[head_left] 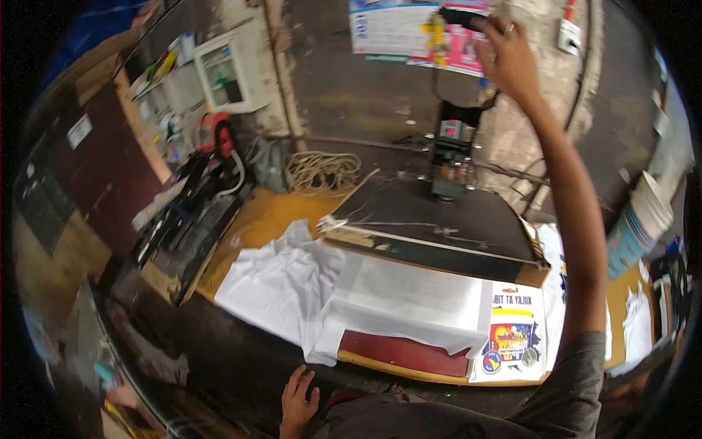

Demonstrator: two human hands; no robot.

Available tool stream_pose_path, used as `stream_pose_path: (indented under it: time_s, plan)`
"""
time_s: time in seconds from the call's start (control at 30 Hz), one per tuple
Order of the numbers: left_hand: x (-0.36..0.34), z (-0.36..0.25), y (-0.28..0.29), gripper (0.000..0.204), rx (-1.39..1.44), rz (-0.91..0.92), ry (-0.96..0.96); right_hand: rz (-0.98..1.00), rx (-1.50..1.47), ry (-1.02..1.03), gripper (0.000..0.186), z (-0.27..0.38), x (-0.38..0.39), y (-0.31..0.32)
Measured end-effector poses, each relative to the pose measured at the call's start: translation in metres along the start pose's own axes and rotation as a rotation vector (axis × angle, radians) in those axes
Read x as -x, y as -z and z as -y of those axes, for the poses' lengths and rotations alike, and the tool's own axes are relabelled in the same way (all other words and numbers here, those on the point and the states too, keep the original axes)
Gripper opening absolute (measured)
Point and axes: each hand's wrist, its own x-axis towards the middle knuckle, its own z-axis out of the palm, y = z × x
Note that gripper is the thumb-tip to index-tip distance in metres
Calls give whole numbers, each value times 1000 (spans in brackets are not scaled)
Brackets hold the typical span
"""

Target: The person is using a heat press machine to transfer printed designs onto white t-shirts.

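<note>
A heat press with a dark upper plate (431, 216) stands on the table in front of me. My right hand (506, 62) is raised at the top, its fingers closed on the end of the press's black handle (459, 17). Below the plate's front edge lies a pale, translucent sheet (409, 296). To its left a white cloth (281, 282) spreads in folds over the table edge. My left hand (298, 399) hangs low near that edge, fingers apart, holding nothing. At the right lie printed sheets (512, 336) with a colourful mirrored design.
Left on the yellowish table (259, 208) stands another dark press-like machine (186, 234) with a red part. Coiled rope (322, 172) lies at the back. Stacked white buckets (640, 223) stand right, near more white cloth (635, 329). A lit display box (451, 130) tops the press.
</note>
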Motion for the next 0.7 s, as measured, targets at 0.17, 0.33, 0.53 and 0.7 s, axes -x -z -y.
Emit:
stream_pose_path:
  time_s: [0.17,0.33,0.53,0.7]
  plan:
    - [35,-12,-2,40,13,-60,117,166,71,-90,38,-33,-75,-67]
    - [5,-5,-6,43,128,-23,52,830,-76,33,56,-66,-87,-108]
    - [-80,-4,-7,21,287,-344,-285,641,-17,-63,43,52,28,49]
    - [-196,-87,3,31,670,-376,-638,940,-227,-164,28,172,112,129]
